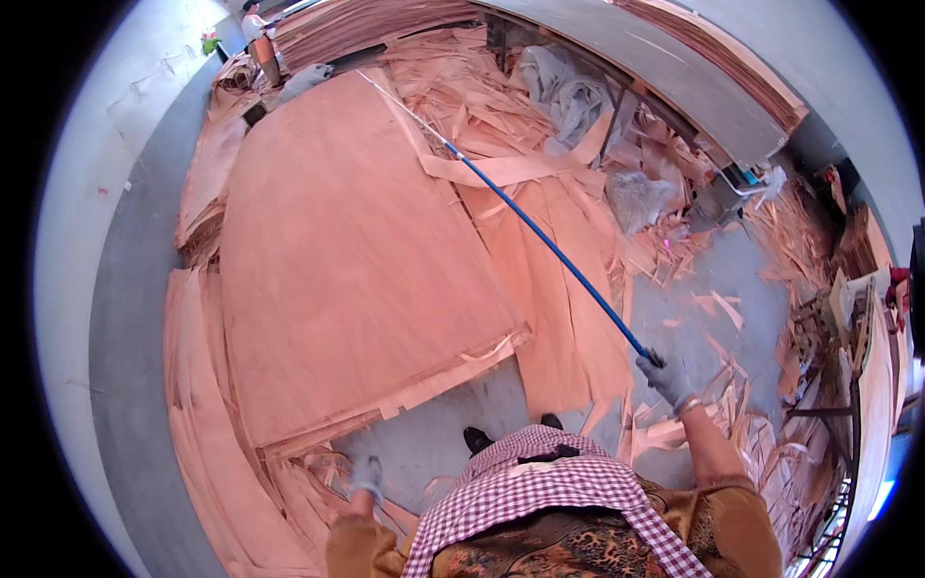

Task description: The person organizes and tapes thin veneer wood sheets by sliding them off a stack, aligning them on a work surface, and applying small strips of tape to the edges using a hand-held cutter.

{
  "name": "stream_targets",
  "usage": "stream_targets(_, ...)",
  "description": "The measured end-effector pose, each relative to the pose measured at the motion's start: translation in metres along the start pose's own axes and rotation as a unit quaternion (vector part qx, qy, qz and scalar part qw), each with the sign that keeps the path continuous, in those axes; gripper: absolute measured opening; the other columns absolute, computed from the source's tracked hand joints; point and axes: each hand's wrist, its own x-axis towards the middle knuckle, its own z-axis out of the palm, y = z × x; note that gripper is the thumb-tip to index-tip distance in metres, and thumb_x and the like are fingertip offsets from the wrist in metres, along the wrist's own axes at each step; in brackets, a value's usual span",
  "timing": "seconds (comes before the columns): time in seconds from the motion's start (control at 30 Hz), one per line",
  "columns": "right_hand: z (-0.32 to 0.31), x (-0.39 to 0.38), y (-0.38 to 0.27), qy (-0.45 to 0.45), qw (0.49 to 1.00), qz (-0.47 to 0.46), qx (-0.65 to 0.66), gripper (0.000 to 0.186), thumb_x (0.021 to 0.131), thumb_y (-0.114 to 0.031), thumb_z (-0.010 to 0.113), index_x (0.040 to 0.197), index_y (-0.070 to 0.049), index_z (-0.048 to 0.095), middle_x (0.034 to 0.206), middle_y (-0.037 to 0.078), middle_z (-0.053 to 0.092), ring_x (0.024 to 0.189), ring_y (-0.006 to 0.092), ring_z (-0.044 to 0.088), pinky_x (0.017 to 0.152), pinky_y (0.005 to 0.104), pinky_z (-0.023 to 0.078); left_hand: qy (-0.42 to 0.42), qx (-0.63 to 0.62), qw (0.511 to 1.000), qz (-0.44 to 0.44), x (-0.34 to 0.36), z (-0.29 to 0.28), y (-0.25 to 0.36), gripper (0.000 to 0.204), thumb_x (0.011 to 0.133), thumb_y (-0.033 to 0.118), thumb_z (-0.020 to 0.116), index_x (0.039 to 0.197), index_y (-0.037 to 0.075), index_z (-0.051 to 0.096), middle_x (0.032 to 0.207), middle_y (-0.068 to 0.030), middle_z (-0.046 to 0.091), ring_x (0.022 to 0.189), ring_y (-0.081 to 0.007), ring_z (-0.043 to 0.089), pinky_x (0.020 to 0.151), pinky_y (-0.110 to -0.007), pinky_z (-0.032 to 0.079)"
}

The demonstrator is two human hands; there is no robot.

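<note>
My right hand (667, 380), in a grey glove, is closed around the dark end of a long pole (549, 244). The pole is blue along its near part and white and thinner toward the far tip. It slants to the far left across a wide stack of reddish wood veneer sheets (356, 260), its tip over the stack's far end. My left hand (367, 476), also gloved, hangs low near the stack's front edge. It looks loosely open with nothing in it, though its fingers are slightly blurred. Loose veneer sheets (554, 289) lie right of the stack.
Veneer strips (217, 414) pile along the left side. Scraps and crumpled clear plastic (568, 91) lie at the back. A long raised stack of boards (665, 72) stands at the far right. Another person (258, 43) stands at the far left. Scraps litter the grey floor (708, 279).
</note>
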Motion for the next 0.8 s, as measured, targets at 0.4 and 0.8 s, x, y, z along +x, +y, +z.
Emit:
stream_targets(0.4, -0.021, -0.366, 0.14, 0.058, 0.991, 0.042, -0.113, 0.039, 0.075, -0.033, 0.072, 0.056, -0.006, 0.051, 0.048, 0.011, 0.047, 0.04, 0.0227, 0.047, 0.042, 0.035, 0.036, -0.445, -0.564, 0.694, 0.04, -0.044, 0.053, 0.371, 0.044, 0.09, 0.038, 0.051, 0.118, 0.004, 0.046, 0.1, -0.0125, 0.06, 0.091, -0.0248, 0.059, 0.082, -0.045, 0.048)
stream_targets(0.8, -0.051, -0.595, 0.186, 0.065, 0.883, 0.248, -0.393, 0.024, 0.087, -0.036, 0.055, 0.078, -0.015, 0.063, 0.071, 0.011, 0.062, 0.065, 0.0298, 0.059, 0.057, 0.0453, 0.044, -0.517, -0.472, 0.699, -0.144, -0.328, 0.281, 0.34, 0.019, 0.091, 0.016, 0.049, 0.101, 0.0, 0.05, 0.084, -0.0117, 0.058, 0.075, -0.0285, 0.06, 0.067, -0.045, 0.051)
